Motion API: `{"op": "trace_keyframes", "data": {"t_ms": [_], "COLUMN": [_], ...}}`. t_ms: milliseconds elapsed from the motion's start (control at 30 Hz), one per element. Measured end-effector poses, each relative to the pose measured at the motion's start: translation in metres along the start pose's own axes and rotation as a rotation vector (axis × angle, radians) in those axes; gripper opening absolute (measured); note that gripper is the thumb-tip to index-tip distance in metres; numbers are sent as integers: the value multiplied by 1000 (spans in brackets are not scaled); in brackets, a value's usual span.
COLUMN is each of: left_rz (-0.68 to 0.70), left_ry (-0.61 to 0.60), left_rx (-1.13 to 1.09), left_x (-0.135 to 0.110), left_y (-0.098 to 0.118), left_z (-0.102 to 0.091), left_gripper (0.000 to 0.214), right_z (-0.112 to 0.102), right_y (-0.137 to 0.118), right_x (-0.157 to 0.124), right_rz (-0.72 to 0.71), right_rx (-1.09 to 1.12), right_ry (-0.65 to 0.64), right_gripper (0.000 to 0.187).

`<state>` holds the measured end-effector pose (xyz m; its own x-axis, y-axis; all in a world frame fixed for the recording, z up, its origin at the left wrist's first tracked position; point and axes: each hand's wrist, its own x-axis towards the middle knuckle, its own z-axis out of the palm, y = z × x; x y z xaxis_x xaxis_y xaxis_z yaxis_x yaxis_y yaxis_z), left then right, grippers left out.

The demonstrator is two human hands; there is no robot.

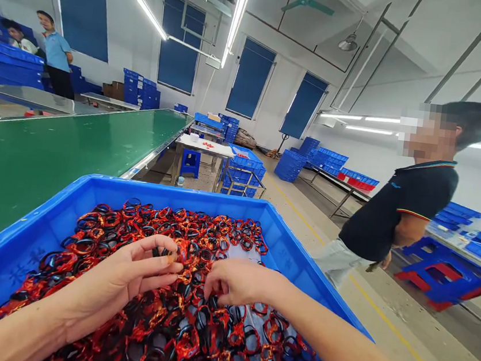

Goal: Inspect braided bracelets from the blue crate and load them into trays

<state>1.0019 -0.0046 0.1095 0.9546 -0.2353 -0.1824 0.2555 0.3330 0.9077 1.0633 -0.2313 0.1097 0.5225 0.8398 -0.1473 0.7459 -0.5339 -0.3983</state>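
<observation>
Right now my left hand is up off the pile, thumb and fingertips pinched closed on one red-and-black band, holding it just above the heap, clear of the tangle where I can see it on its own. My right hand is just beside it, fingers curled down into the loose heap of marbled red-and-black bands; whether those fingers have hold of a band, I can't tell from here. The whole heap sits directly under both hands in a wide blue plastic crate, whose walls seem to keep the loose bands together within easy reach. Out past my left hand, a long green-topped workbench runs away with its metal edge. Straight ahead of my hands stands a white-topped table beside stacked blue crates. Off past my right hand, a person in a black polo shirt stands side-on, arms down.
</observation>
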Motion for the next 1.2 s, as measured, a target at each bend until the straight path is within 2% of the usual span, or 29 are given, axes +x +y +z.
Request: {"op": "trace_keyframes", "data": {"t_ms": [67,167,267,367,433,700,867,1067,1200], "left_rz": [19,34,17,-13,-34,-99,-76,105,270], "left_ry": [23,47,39,36,30,-82,-33,-15,53], "left_rx": [12,42,83,106,119,186,222,380,660], "left_x": [1,3,4,4,2,1,12,17,13], "left_y": [0,-2,-5,-8,-10,-26,-39,-38,-24], "left_z": [-2,-7,-9,-5,-1,12,12,5,5], "left_gripper": [10,5,5,9,15,38,41,36,24], "right_z": [4,3,-2,-1,3,14,22,25,20], "right_y": [5,2,-6,-10,-9,-10,-16,-18,-22], "right_x": [2,5,6,8,11,21,24,26,23], "right_rz": [24,50,136,192,199,166,209,120,47], "right_rx": [24,469,954,1257,1365,1336,1247,1188,1143], "right_ry": [-37,85,193,272,326,489,525,524,525], "right_gripper": [24,18,17,24,30,32,34,34,27]}}
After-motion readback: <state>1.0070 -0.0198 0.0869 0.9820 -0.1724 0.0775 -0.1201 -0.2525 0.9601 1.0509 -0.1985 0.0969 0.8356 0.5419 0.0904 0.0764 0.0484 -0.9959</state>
